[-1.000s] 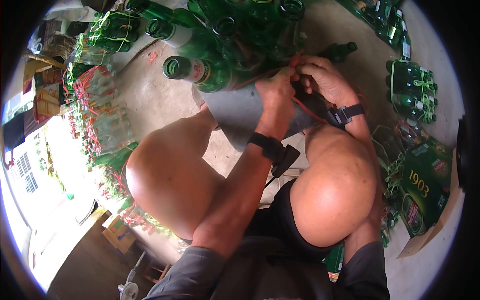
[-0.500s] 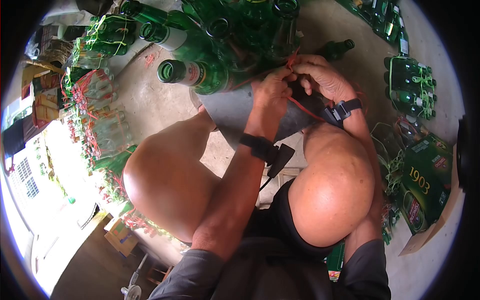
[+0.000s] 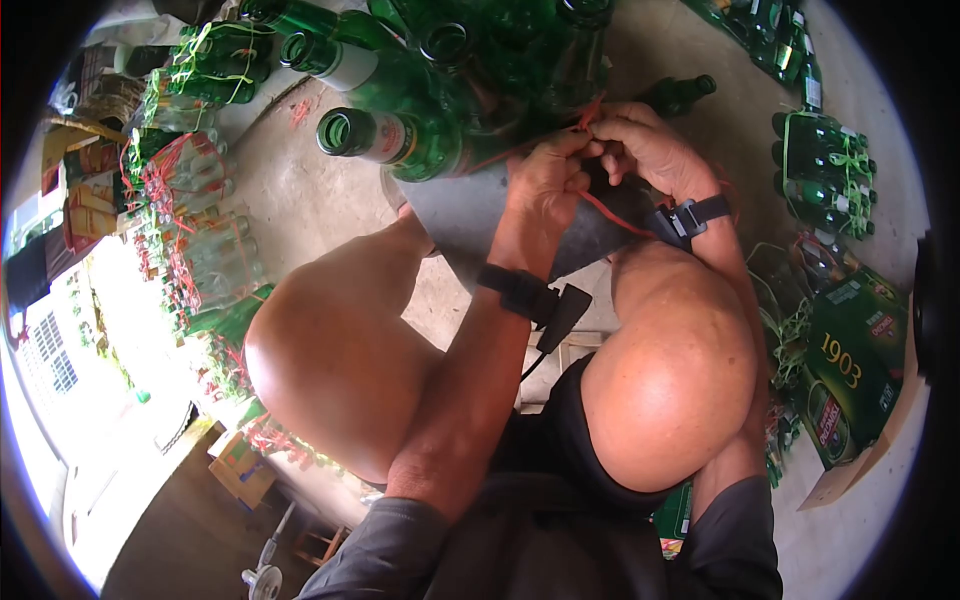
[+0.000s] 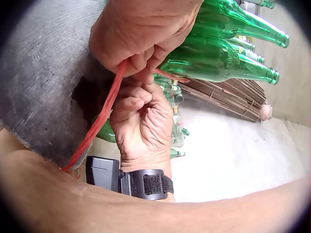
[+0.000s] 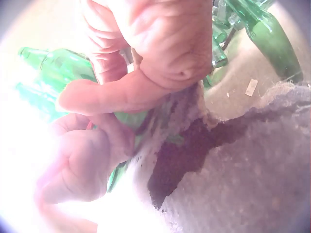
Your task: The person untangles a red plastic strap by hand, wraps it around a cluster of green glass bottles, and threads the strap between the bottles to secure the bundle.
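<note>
We note the left hand (image 3: 545,185) gripping red twine (image 4: 103,116), which trails over the right edge of the grey sheet (image 3: 465,225); the right hand (image 3: 655,150) pinches it beside green glass bottles (image 3: 433,145). We judge twine light, limp, slippery: hold close to the fragile glass.

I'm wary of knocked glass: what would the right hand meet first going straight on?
Most likely the left hand, close ahead and holding the red string; green bottles seem farther on, though depth is unclear.

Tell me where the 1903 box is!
In the head view, the green 1903 box sits near the right edge, beyond the right knee and below the tied green bottles.
</note>
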### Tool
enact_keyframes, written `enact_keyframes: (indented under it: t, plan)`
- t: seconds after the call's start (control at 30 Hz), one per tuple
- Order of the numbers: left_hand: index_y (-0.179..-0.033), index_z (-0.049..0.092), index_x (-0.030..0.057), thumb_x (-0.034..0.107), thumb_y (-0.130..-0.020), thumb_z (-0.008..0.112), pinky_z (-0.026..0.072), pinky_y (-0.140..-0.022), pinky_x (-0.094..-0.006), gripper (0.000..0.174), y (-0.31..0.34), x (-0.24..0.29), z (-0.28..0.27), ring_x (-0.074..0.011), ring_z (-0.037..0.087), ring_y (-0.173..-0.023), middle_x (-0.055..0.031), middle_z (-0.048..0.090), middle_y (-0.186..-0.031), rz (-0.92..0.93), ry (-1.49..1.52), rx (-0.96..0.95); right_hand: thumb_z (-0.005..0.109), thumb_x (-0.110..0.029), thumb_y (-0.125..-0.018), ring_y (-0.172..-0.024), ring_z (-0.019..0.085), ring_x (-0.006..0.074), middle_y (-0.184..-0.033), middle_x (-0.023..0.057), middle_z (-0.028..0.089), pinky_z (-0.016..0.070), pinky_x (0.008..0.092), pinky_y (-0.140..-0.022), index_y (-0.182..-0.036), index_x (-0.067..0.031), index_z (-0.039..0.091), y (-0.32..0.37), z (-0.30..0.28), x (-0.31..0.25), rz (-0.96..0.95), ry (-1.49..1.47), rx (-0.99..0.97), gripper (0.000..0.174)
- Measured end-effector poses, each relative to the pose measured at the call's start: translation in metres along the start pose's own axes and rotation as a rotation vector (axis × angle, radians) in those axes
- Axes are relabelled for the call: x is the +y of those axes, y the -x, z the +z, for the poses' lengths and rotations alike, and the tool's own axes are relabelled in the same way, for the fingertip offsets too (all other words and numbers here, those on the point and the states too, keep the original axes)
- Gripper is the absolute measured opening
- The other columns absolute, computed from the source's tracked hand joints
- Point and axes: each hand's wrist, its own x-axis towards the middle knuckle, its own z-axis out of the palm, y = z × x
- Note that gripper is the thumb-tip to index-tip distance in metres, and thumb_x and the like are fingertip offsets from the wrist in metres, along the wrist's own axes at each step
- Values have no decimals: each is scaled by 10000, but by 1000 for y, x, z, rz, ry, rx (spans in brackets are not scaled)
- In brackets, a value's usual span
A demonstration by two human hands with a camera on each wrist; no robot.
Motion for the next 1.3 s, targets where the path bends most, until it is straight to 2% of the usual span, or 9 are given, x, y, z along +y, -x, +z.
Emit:
enact_keyframes:
  t: [0.13,0.2,0.4,0.47,0.7,0.83,0.9,0.97,1.3]
  plan:
    - [-1053,650,40,15,-928,636,295,-457,-217,129,-4,-3,-8,-50,441,-514,-58,670,-791,27,-7,-15,638,-278,-967,-609,635,105,-865,41,662,575,267,-530,-995,-23,650,8,17,-3,5,111,109,256]
    - [-991,674,23,-53,-832,714,292,-420,-225,181,-7,-4,-11,-61,482,-487,-89,696,-779,25,77,-51,624,-289,-969,-614,635,112,-883,48,653,580,278,-530,-991,-17,641,10,19,-1,26,134,135,273]
    - [-937,690,18,-19,-838,710,278,-408,-230,108,-5,-10,-11,-52,434,-468,-72,694,-770,74,53,-52,607,-272,-965,-614,626,134,-940,71,626,576,309,-506,-987,2,615,12,22,1,26,157,175,275]
    - [-922,695,15,-7,-844,704,277,-406,-231,82,-3,-12,-9,-51,426,-464,-65,691,-762,84,39,-41,609,-249,-956,-607,621,130,-922,64,622,568,308,-495,-974,-7,613,14,26,0,57,107,254,243]
    - [-907,708,21,22,-851,694,274,-403,-230,57,0,-14,-6,-47,409,-456,-49,683,-741,126,15,-9,607,-223,-948,-597,618,115,-844,40,624,557,290,-491,-945,-24,619,11,18,3,77,46,207,199]
    - [-933,708,19,18,-851,691,273,-408,-231,85,4,-11,-5,-49,407,-461,-52,683,-745,133,23,-18,623,-207,-970,-608,619,84,-839,12,651,557,256,-513,-986,-37,651,14,19,4,-16,122,201,173]
    - [-950,662,42,9,-907,658,274,-434,-226,54,7,-8,-4,-42,407,-483,-54,670,-776,110,-9,-15,628,-201,-981,-612,619,73,-848,4,661,557,244,-522,-1010,-41,662,14,16,4,-52,143,182,166]
    - [-953,661,43,8,-907,661,271,-432,-225,58,6,-6,-4,-42,406,-481,-55,671,-775,100,-13,-10,627,-202,-1004,-617,613,57,-857,-7,662,545,227,-525,-1053,-39,671,13,13,6,-85,155,154,176]
    - [-954,700,14,19,-858,700,275,-408,-236,97,7,-7,-6,-64,422,-471,-68,669,-745,135,-46,31,589,-193,-1003,-574,575,63,-784,-12,633,482,229,-479,-1034,-43,669,12,19,9,-135,261,166,172]
